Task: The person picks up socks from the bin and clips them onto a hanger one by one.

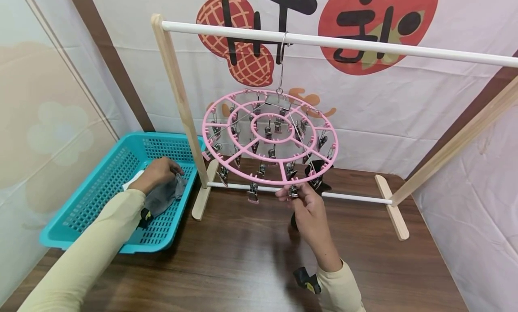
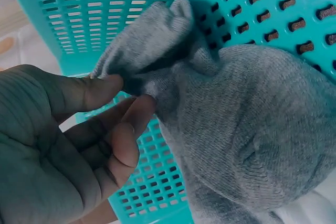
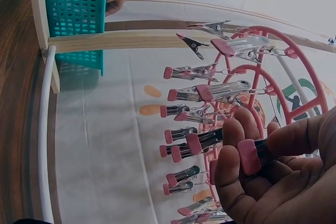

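Inside the turquoise basket [image 1: 87,204], my left hand [image 1: 158,172] pinches the bunched edge of a grey sock [image 2: 226,114] between thumb and fingertips. The rest of the sock hangs and spreads over the basket's perforated wall and floor. A pink round clip hanger [image 1: 283,171] hangs by its metal hook [image 1: 282,55]. At its near rim, my right hand [image 1: 311,215] grips a metal clip [image 3: 252,156] with pink tips, thumb on one side and curled fingers on the other. No cloth shows in that clip. Several other clips dangle from the rings.
A white rail [image 1: 340,43] on wooden posts [image 1: 178,91] carries the hanger. A black cloth item [image 1: 319,184] hangs at the hanger's right side, partly behind the right hand. Something white [image 1: 132,179] lies in the basket beside the sock. Brown wooden tabletop [image 1: 226,258] lies underneath.
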